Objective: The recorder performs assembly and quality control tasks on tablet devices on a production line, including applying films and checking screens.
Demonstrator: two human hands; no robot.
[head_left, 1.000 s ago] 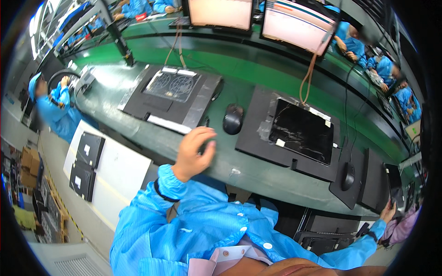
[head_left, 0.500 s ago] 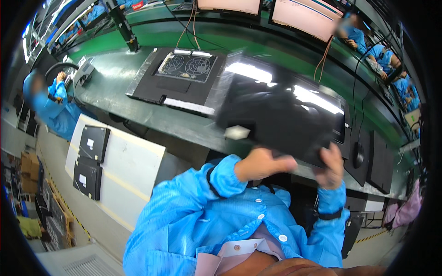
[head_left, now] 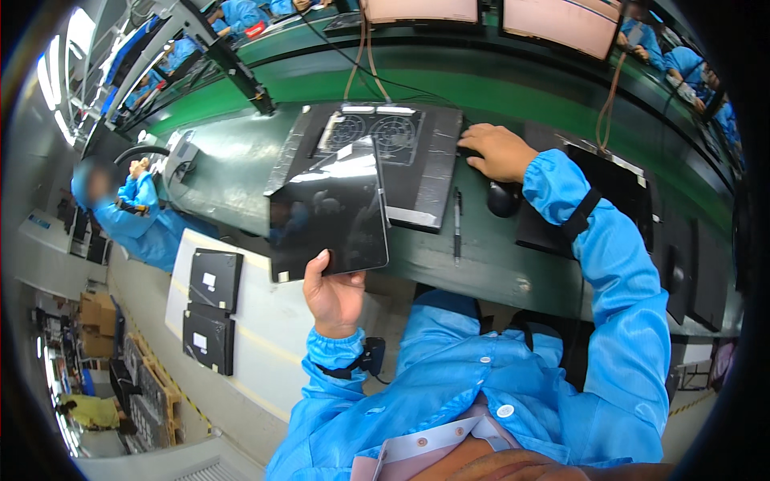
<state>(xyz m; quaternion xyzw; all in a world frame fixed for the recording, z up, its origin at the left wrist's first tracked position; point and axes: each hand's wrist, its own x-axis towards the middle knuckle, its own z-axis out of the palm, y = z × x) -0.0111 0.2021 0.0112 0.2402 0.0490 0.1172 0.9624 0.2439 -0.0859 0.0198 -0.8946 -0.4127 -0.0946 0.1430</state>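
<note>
My left hand (head_left: 333, 301) grips the lower edge of a flat black panel (head_left: 333, 212) with a glossy, tablet-like face, thumb on the front and fingers behind. The panel is tilted above the bench's front edge and overlaps a dark board (head_left: 421, 188) printed with circular targets. Beyond the board's right side, my right hand (head_left: 497, 152) reaches forward with bent fingers over a small black thing, mostly hidden under them. Just below that hand sits a black computer mouse (head_left: 504, 199). A dark pen (head_left: 458, 228) lies on the bench between the board and the mouse.
Another black panel (head_left: 613, 192) lies under and beyond my right forearm. Two black boxes (head_left: 210, 321) rest on a white table (head_left: 265, 361) at the left. Monitors (head_left: 561, 24) stand along the back, with cables hanging down. A person in blue (head_left: 140, 216) works at the far left.
The black panel has moved left and now tilts up in my left hand alone. My right hand has left it and reached forward over the bench. The whole view has shifted.
</note>
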